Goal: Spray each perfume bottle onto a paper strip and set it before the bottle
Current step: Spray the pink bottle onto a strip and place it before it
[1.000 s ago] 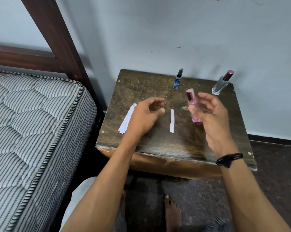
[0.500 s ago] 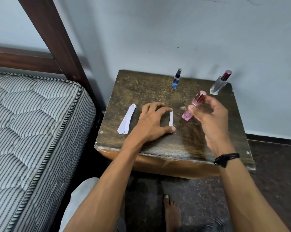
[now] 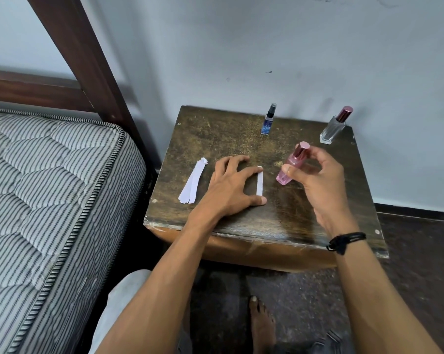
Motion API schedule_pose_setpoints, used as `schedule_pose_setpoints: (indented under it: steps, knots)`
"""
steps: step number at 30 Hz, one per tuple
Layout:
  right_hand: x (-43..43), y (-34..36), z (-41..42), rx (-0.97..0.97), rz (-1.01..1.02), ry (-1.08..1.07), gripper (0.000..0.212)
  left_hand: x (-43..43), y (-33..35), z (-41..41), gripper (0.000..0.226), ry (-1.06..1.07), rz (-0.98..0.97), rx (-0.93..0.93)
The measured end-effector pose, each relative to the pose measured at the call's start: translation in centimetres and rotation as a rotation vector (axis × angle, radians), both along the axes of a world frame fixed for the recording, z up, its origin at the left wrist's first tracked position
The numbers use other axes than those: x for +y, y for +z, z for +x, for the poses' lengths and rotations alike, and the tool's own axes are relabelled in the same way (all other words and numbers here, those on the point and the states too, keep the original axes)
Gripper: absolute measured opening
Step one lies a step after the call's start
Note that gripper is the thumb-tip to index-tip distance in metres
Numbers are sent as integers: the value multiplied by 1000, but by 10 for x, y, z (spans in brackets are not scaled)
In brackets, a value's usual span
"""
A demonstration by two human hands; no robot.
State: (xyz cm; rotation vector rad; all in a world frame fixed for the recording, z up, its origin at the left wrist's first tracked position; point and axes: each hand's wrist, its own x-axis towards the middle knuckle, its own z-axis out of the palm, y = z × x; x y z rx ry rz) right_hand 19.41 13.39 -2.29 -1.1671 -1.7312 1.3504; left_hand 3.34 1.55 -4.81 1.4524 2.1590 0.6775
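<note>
A pink perfume bottle (image 3: pixel 291 164) with a rosy cap is tilted in my right hand (image 3: pixel 315 180), base near the wooden table (image 3: pixel 318 226). A single white paper strip (image 3: pixel 260 183) lies flat on the table; my left hand (image 3: pixel 231 187) spans it, index fingertip at its far end and thumb at its near end. A small blue spray bottle (image 3: pixel 268 121) stands at the back middle. A clear bottle with a dark red cap (image 3: pixel 334 126) stands at the back right corner. A bunch of spare white strips (image 3: pixel 192 184) lies to the left.
A striped mattress (image 3: pixel 49 200) on a dark wooden bed frame (image 3: pixel 88 62) sits close on the left. The wall (image 3: pixel 266 47) stands right behind the table. My bare foot (image 3: pixel 261 325) is on the dark floor below the table's front edge.
My left hand came down onto the single strip, fingers now at its two ends. My right hand tipped the pink bottle from near upright to slanted and lowered it toward the table.
</note>
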Motion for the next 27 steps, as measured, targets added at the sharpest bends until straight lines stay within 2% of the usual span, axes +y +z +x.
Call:
schedule_pose_setpoints:
  steps: [3, 8, 16, 27]
  knots:
    - [2, -1, 3, -31, -29, 49, 49, 0, 0, -1, 75, 2, -1, 0]
    - [3, -1, 5, -69, -28, 106, 43, 3, -5, -2, 56, 33, 41, -6]
    - [3, -7, 5, -182, 17, 139, 42, 4, -2, -2, 61, 35, 29, 33]
    - [4, -7, 7, -171, -17, 157, 41, 14, 13, -23, 65, -13, -91, 256]
